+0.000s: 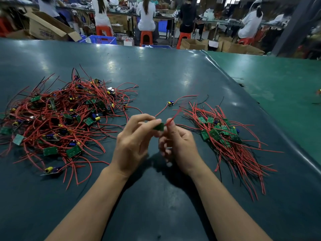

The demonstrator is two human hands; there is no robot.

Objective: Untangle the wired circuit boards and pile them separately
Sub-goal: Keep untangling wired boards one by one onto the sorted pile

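A tangled heap [60, 117] of small green circuit boards with red and black wires covers the table's left side. On the right lies a neater pile [225, 138] of boards with their wires fanned out toward me. Between them, above the table, my left hand [133, 143] pinches a small green circuit board [159, 126] with its fingertips. My right hand [178, 145] pinches that board's red wire [175, 115], which rises blurred toward the far side. One single wired board [170, 103] lies alone further back.
The dark green mat [156, 70] ends at a raised edge on the right, with a lighter green table [278, 80] beyond it. Behind the table, several people sit on red stools among cardboard boxes and blue crates.
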